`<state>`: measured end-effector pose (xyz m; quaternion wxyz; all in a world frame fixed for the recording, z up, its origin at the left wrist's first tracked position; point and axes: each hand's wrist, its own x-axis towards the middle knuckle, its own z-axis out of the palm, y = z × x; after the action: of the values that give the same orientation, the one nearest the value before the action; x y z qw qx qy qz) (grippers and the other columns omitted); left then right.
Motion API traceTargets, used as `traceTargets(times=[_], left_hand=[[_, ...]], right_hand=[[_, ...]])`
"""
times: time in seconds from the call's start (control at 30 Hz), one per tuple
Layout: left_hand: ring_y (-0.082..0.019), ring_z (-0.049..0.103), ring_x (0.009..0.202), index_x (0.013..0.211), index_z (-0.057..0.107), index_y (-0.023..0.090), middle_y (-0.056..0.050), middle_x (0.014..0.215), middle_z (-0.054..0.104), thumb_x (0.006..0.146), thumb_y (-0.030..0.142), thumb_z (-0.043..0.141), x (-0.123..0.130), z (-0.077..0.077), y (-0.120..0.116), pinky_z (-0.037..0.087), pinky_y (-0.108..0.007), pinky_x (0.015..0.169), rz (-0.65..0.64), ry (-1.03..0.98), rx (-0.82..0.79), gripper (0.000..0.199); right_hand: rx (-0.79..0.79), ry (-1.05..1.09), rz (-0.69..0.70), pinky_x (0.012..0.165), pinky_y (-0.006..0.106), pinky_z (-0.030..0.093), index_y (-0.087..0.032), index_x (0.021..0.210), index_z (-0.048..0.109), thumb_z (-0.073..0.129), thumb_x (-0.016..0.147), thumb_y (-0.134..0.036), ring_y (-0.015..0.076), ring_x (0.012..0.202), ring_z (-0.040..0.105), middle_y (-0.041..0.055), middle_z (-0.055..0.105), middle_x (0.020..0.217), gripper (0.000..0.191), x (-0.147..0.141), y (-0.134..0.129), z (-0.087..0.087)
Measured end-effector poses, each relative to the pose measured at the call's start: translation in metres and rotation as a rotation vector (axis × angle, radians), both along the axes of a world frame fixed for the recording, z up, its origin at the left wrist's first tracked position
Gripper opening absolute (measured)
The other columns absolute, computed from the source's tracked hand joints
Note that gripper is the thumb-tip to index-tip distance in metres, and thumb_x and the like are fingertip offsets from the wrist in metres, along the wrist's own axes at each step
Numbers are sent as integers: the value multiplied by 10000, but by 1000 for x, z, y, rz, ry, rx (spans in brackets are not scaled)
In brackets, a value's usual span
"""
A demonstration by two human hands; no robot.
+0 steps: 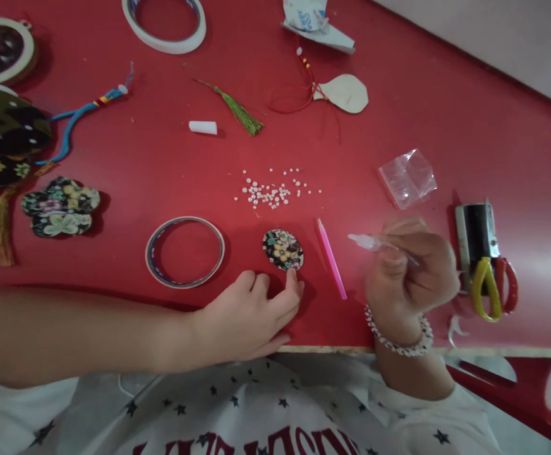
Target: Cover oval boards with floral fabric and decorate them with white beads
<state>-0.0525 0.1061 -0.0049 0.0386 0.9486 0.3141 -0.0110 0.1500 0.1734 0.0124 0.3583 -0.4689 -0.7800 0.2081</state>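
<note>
In the head view I confirm that the two hands are apart. The left hand [244,319] lies near the front edge of the red tabletop [517,158], not clamping anything, and one fingertip [292,279] rests on the lower rim of an oval floral disc [283,249]. The disc lies flat, close to the front edge and near the middle of the tabletop. The right hand [412,278] is closed around a clear plastic applicator [375,243], with its narrow end pointing left, above the tabletop. A beaded bracelet [399,333] circles that wrist.

A pink stick [331,259] lies just beside the disc, between the hands. Small white beads [275,188] are scattered beyond the disc, and a ring of tape [184,251] lies to its left. Toward the right edge I note a clear plastic bag [407,178] and scissors with yellow and red handles [486,289]. Toward the far edge lie a green tassel [237,109], a white plastic cap [203,127] and a leaf-shaped wooden blank [346,93] with red cord. A flower-shaped floral piece [60,206] lies toward the left edge
</note>
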Motion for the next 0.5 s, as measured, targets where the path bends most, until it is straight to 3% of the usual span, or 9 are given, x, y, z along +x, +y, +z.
traceTargets(times=[0.1,0.33,0.5], left_hand=[[-164,524,669,1276,486,123,-170,1298,495,910,468,318,0,0,0,310,-329,542,0,-4,2,530],[-170,520,643,1247,516,121,-145,1281,513,914,452,289,0,-1,-1,326,-335,527,-1,-15,52,521],[-180,536,655,1199,552,147,-115,1261,525,898,479,322,3,-1,-3,339,-338,532,45,-2,43,504]], right_hand=[[75,58,-64,570,338,410,-272,844,575,511,881,-307,172,629,500,5,534,660,81,-3,2,-4],[-97,-19,88,631,327,424,-224,797,607,549,868,-262,142,625,527,3,596,668,100,-18,9,-14],[-123,-85,219,686,322,404,-218,770,597,570,860,-248,146,666,503,-5,605,666,99,-27,10,-22]])
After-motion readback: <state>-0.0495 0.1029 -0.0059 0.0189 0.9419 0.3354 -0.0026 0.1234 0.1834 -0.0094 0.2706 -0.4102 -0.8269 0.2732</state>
